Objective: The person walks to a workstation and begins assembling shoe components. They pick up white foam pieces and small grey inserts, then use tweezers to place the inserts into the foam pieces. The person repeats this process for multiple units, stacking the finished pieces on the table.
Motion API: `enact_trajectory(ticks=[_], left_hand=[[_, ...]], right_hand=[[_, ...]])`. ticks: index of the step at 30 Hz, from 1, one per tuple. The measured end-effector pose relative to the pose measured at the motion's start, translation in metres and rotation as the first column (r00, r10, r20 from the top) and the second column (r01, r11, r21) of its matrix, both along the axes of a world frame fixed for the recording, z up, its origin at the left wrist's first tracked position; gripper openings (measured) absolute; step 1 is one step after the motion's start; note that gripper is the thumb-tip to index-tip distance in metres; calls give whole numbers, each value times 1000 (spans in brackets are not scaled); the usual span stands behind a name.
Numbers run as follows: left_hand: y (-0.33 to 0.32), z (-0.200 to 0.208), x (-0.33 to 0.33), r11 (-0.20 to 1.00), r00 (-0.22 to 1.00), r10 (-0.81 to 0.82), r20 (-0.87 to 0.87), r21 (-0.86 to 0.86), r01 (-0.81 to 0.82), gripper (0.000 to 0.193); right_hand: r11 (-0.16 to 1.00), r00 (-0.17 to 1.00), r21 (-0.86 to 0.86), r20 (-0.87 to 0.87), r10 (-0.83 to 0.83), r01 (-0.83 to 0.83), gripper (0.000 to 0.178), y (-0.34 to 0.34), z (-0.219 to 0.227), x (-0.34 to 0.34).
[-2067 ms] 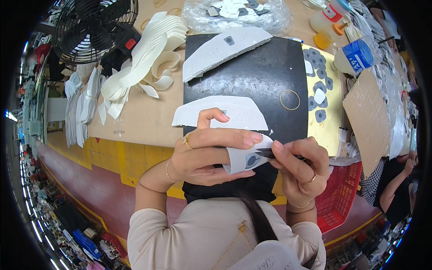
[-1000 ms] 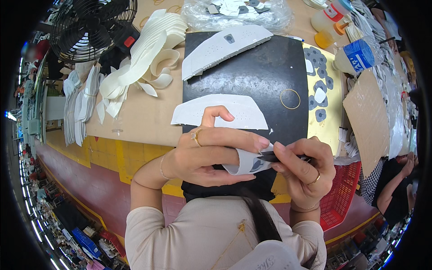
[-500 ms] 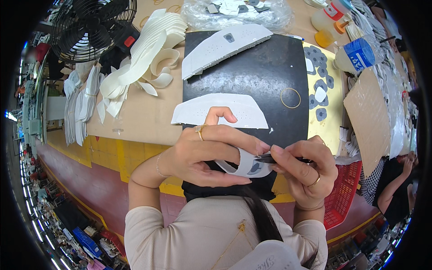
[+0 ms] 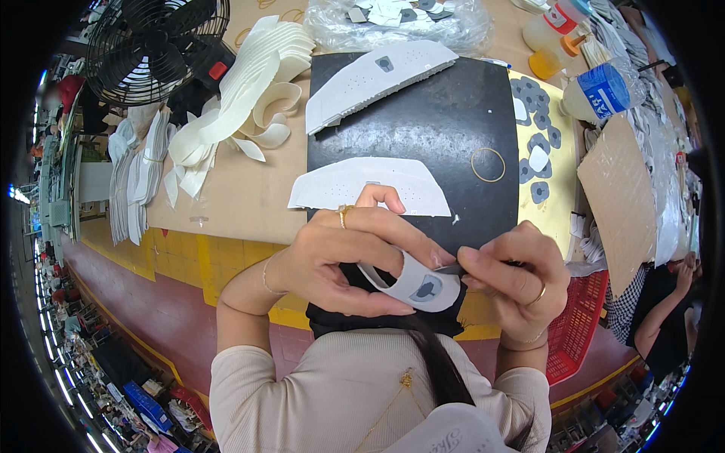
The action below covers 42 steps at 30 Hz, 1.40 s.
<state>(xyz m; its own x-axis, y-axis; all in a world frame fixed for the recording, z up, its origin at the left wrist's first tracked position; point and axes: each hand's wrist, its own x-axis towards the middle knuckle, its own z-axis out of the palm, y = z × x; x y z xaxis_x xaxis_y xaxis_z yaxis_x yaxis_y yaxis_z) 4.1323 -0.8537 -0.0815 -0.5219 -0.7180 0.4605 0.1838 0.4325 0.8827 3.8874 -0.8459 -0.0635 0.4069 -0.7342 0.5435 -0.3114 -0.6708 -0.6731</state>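
My left hand [image 4: 343, 253] is closed round a white perforated-edge panel [image 4: 448, 293], bent into a loop, with its fingers inside the curve. A dark grey patch [image 4: 427, 288] sits on the panel's outer face. My right hand [image 4: 522, 281] pinches a slim dark tool [image 4: 451, 269] whose tip meets the panel's upper edge beside my left fingertips; the tool's kind is mostly hidden by the fingers. Just beyond my left hand, another white panel [image 4: 411, 185] with small holes lies flat on a black mat [image 4: 453, 136]. A stack of similar panels [image 4: 362, 79] rests at the mat's far side.
Cream curved strips [image 4: 249, 90] and a black fan [image 4: 155, 45] stand at the left. On the right are a yellow sheet [image 4: 555, 219] with grey patches, plastic bottles [image 4: 600, 90] and a cardboard piece [image 4: 619, 204]. A red basket [image 4: 570, 332] is below the table's right side.
The bent panel has tilted so its grey patch shows more fully and its outer end hangs lower. The tool's tip has shifted slightly along the upper edge, with my right hand turning a little.
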Motion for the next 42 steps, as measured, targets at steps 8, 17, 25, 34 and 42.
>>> enact_trajectory(ticks=[8, 17, 25, 34, 42], left_hand=[[-1, 3, 0, 999, 997, 52, 56, -12, -51, 33], [5, -1, -4, 953, 961, 226, 161, -242, -183, 31], [7, 1, -4, 927, 943, 269, 198, -320, -197, 31], [8, 2, -5, 938, 947, 259, 190, -282, -200, 28], [7, 3, -7, 948, 944, 236, 229, -266, -173, 33]], right_hand=[[920, 922, 139, -183, -340, 367, 46, 0, 1, -7], [979, 979, 83, 72, -190, 184, 42, 19, -3, 6], [980, 980, 11, 24, -200, 199, 42, 19, -5, 7], [983, 982, -28, 55, -182, 184, 41, 16, -7, 9], [983, 983, -21, 36, -181, 182, 41, 15, -6, 8]])
